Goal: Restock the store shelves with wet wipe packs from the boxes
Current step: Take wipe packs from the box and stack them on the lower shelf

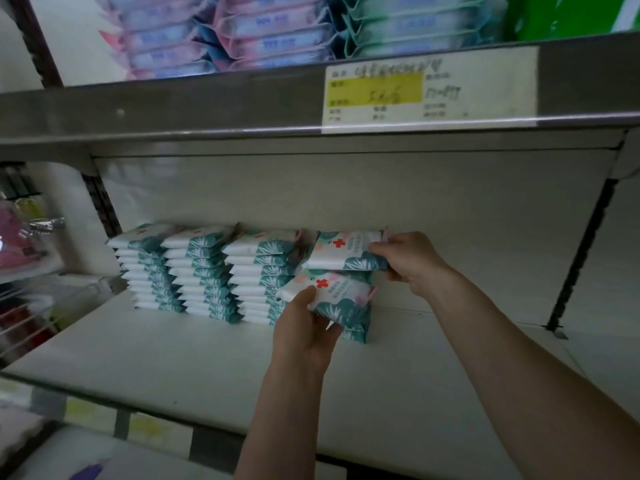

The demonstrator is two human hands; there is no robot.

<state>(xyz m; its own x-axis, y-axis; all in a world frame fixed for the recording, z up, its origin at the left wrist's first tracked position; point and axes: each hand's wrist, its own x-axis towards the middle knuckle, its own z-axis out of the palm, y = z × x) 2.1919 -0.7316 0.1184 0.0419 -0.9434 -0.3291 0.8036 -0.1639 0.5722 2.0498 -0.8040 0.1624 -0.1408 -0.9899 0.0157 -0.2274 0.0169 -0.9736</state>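
Observation:
Three stacks of white and teal wet wipe packs (201, 271) stand at the back of the white middle shelf (173, 358). To their right rises a fourth, shorter stack (356, 327). My right hand (412, 261) grips a pack with a red cross (346, 252) by its right end, level with the tops of the stacks. Just below it my left hand (304, 327) holds another red-cross pack (332, 296), tilted, above the fourth stack.
The metal edge of the upper shelf (207, 112) hangs overhead with a yellow price label (374, 90); pink, blue and green packs (242, 32) fill it. A dark upright bracket (581, 258) stands at the right. Hanging goods (20, 237) sit left.

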